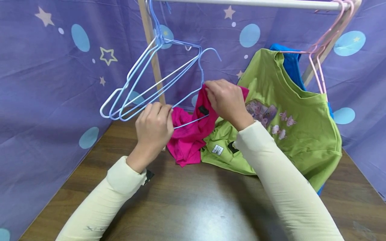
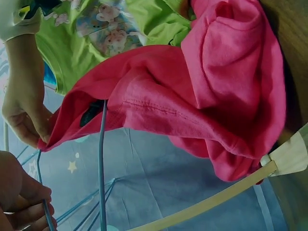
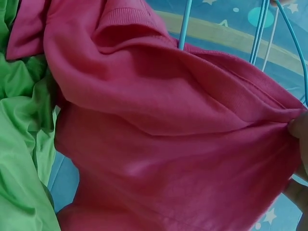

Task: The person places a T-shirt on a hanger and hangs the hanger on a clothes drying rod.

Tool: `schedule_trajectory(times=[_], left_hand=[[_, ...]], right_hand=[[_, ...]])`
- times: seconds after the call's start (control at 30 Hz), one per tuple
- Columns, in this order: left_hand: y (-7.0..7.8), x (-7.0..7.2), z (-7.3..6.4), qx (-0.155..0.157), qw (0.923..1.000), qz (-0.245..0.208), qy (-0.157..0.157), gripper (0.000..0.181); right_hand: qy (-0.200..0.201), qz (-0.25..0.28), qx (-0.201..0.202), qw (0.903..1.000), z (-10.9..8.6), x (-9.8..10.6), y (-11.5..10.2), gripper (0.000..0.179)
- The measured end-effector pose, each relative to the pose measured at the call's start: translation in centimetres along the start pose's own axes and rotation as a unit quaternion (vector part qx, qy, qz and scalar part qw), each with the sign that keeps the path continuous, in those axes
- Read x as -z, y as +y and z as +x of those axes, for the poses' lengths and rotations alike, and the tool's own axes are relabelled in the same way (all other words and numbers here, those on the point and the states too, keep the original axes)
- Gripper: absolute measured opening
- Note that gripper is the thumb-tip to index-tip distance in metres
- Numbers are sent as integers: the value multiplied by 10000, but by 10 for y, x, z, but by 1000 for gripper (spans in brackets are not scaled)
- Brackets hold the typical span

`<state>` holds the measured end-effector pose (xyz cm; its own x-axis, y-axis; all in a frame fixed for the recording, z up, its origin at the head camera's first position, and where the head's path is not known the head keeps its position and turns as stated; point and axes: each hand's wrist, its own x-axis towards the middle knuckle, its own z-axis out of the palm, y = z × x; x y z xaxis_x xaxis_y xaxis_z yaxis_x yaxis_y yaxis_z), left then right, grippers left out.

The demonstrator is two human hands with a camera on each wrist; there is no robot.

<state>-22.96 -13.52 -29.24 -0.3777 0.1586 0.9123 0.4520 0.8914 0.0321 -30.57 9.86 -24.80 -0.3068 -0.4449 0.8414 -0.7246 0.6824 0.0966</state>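
Note:
My left hand (image 1: 154, 125) grips one end of a light blue clothes hanger (image 1: 191, 123), whose hook points up and to the right. The hanger's other end runs inside the neck opening of a bright pink top (image 1: 187, 144). At the upper edge of that opening, my right hand (image 1: 226, 100) pinches the fabric beside the hanger's wire. Below, the pink top hangs in folds down to the table. In the left wrist view, a dark patch (image 2: 91, 113) shows inside the opening behind the hanger wire (image 2: 102, 163). A ribbed edge (image 3: 127, 17) of the top appears in the right wrist view.
Several blue and white hangers (image 1: 141, 78) hang at the left of a rack with a white rail (image 1: 265, 3). At the right, a green shirt (image 1: 304, 124) hangs on a pink hanger (image 1: 316, 55), with a blue garment (image 1: 291, 68) behind it. Below is a wooden table (image 1: 181, 197).

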Motion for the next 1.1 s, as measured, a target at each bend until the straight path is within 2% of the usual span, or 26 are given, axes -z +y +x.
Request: schedule_trajectory(times=[0.27, 0.4, 0.5, 0.6, 0.83, 0.97, 1.1], left_hand=[[6, 0, 3, -44, 10000, 83, 2, 20], [11, -1, 5, -94, 9998, 83, 146, 26], [14, -3, 6, -315, 9992, 5, 266, 26], [18, -6, 5, -678, 9974, -108, 217, 26], [29, -15, 4, -1393, 9879, -560, -399, 24], [36, -23, 3, -1732, 9778, -734, -923, 26], [42, -32, 1, -2063, 9657, -667, -1429, 24]], right_hand=[[58, -94, 50, 9999, 0, 3, 2, 22], [63, -86, 64, 9999, -1, 4, 4, 23], [50, -107, 33, 9999, -1, 4, 4, 23], [56, -135, 13, 9999, 0, 4, 4, 23], [67, -176, 10, 9998, 1, 4, 4, 23], [74, -231, -84, 9997, 0, 4, 5, 22], [78, -200, -144, 9997, 0, 4, 6, 22]])
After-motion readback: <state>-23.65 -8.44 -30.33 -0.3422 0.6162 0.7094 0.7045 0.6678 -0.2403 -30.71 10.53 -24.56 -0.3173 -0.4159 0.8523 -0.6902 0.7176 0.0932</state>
